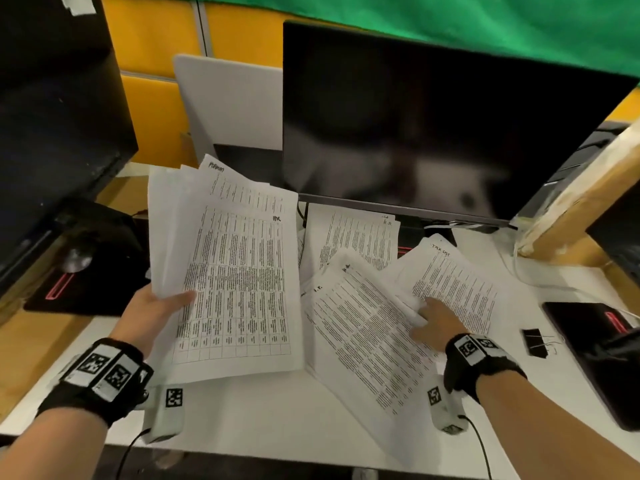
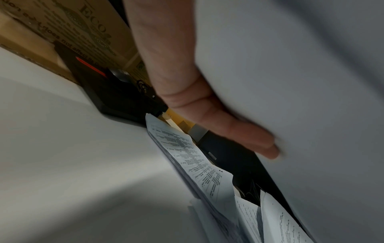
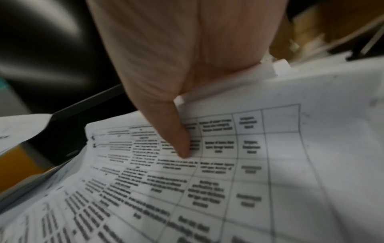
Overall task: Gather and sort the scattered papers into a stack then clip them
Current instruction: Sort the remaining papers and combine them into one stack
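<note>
My left hand [image 1: 157, 303] grips a bundle of printed sheets [image 1: 232, 271] by its left edge, thumb on top, lifted off the white desk [image 1: 263, 414]. From the left wrist view, the fingers [image 2: 245, 131] press against the bundle's blank underside [image 2: 301, 98]. My right hand [image 1: 438, 322] pinches the near edge of a loose printed sheet [image 1: 453, 285] at the right, thumb [image 3: 176, 136] on its table print [image 3: 228, 172]. More loose sheets [image 1: 363, 323] lie fanned between the hands, one [image 1: 349, 233] under the monitor. A black binder clip [image 1: 535, 342] lies at the right.
A dark monitor [image 1: 433, 126] stands behind the papers. A black case with a red slot [image 1: 86, 265] sits left, another black device [image 1: 602, 344] right. A cardboard box [image 1: 581, 195] leans at the far right. A big black box [image 1: 55, 98] looms upper left.
</note>
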{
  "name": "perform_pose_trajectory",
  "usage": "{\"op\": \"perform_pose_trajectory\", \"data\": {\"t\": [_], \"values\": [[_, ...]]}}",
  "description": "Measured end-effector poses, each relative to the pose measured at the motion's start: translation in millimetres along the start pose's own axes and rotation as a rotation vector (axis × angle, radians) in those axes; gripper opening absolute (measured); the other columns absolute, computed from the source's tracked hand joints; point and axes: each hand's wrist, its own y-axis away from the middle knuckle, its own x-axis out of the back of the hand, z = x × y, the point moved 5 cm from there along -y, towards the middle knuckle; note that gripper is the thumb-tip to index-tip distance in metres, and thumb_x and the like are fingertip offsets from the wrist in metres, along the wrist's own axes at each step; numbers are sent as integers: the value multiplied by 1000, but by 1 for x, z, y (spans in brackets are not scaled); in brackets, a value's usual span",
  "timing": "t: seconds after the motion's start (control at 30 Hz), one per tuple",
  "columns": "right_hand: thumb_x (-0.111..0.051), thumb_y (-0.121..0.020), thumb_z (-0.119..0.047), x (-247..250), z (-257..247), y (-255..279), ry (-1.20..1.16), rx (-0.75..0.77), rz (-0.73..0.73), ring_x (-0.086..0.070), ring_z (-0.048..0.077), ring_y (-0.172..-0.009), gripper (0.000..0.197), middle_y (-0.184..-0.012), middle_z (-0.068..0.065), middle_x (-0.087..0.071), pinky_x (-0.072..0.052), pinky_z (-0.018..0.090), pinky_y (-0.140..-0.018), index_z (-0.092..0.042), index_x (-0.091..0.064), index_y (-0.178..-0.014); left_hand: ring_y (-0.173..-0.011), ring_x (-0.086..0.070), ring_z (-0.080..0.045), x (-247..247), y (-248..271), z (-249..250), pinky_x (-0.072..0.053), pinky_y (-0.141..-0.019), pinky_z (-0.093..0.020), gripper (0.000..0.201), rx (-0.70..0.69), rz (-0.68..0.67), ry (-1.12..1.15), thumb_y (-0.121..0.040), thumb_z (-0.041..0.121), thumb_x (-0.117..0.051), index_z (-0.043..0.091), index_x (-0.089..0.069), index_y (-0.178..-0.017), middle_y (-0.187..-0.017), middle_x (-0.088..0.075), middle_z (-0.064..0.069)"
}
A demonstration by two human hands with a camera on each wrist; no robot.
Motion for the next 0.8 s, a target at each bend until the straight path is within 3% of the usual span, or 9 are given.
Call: {"op": "perform_pose_trajectory", "data": {"t": [0.1, 0.17, 0.23, 0.3, 0.4, 0.5, 0.63, 0.73, 0.8], "values": [[-66, -84, -24, -5, 2, -9, -33, -32, 32, -48, 27, -121, 52, -135, 12, -45, -41, 33, -101, -4, -53, -130, -107, -55, -28, -2, -2, -2, -41, -94, -42, 46, -1, -11, 10, -87, 8, -60, 5, -49, -132, -116, -60, -9], [-61, -86, -19, -1, 5, -9, -80, -36, 135, -57, 26, -97, 29, -110, 11, -56, -48, 31, -82, -3, -65, -109, -108, -56, -29, -3, -3, -4, -41, -95, -42, 46, -4, -16, 10, -87, 8, -60, 5, -50, -131, -117, -61, -10], [-55, -88, -12, 6, 9, -3, -111, -67, 244, -53, 22, -74, 11, -83, 7, -56, -44, 26, -63, -5, -64, -86, -111, -56, -31, -4, -5, -7, -42, -97, -44, 47, -3, -18, 4, -86, 8, -61, 4, -50, -131, -119, -61, -12], [-51, -89, -7, 13, 14, 5, -144, -113, 303, -50, 20, -63, 12, -69, 4, -52, -40, 24, -53, -6, -58, -80, -107, -57, -31, -7, -5, -9, -42, -98, -45, 46, -1, -25, -2, -86, 8, -61, 4, -51, -131, -117, -62, -13], [-47, -92, -7, 32, 13, 24, -200, -108, 356, -53, 25, -70, 11, -74, 9, -55, -41, 28, -60, -6, -57, -87, -95, -58, -29, -12, -4, -13, -44, -98, -50, 39, 15, -28, -2, -87, 8, -60, 6, -53, -125, -102, -63, -10], [-45, -96, -14, 68, 0, 50, -312, -48, 444, -59, 31, -92, 24, -100, 19, -61, -44, 32, -77, -8, -58, -115, -97, -57, -27, -17, 0, -17, -43, -96, -46, 39, 9, -37, 8, -86, 6, -60, 8, -53, -125, -97, -63, -5], [-52, -94, -16, 121, -10, 78, -550, 52, 558, -59, 30, -86, 14, -85, 8, -61, -38, 24, -60, -10, -60, -104, -105, -60, -30, -27, 4, -26, -43, -98, -47, 41, 39, -48, 20, -86, 8, -61, 6, -54, -126, -108, -65, -7], [-58, -91, -13, 124, -14, 75, -769, 93, 482, -64, 29, -86, 24, -97, 10, -69, -46, 24, -62, -7, -64, -113, -103, -62, -30, -44, 9, -28, -48, -93, -44, 43, 55, -110, 36, -85, 11, -62, 7, -53, -127, -110, -67, -8], [-60, -90, -12, 105, -21, 69, -868, 96, 379, -67, 25, -87, 27, -102, 10, -71, -49, 26, -65, -8, -64, -116, -94, -64, -21, -57, 14, -26, -50, -79, -31, 41, 41, -145, 43, -87, 16, -61, 8, -53, -127, -107, -67, -5]]}}
